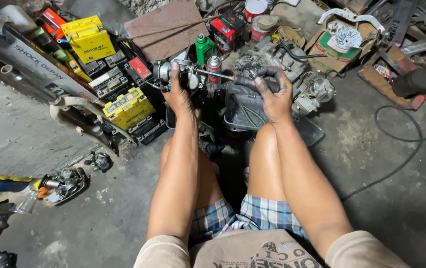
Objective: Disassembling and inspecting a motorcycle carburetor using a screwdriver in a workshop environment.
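Observation:
My left hand [179, 95] grips a small grey metal carburetor [183, 74] and holds it up in front of my knees. My right hand [272, 94] is closed on the dark handle of a screwdriver [223, 77]. Its thin shaft points left, and the tip touches the carburetor. Both hands are smeared with black grease. A grey motorcycle engine [292, 69] lies on the floor just behind my right hand.
Yellow and black batteries [126, 106] are stacked at the left. A green bottle [204, 47] and a spray can [214, 67] stand behind the carburetor. A cardboard box [334, 47], a black cable [401, 134] and a loose carburetor [64, 183] lie on the concrete floor.

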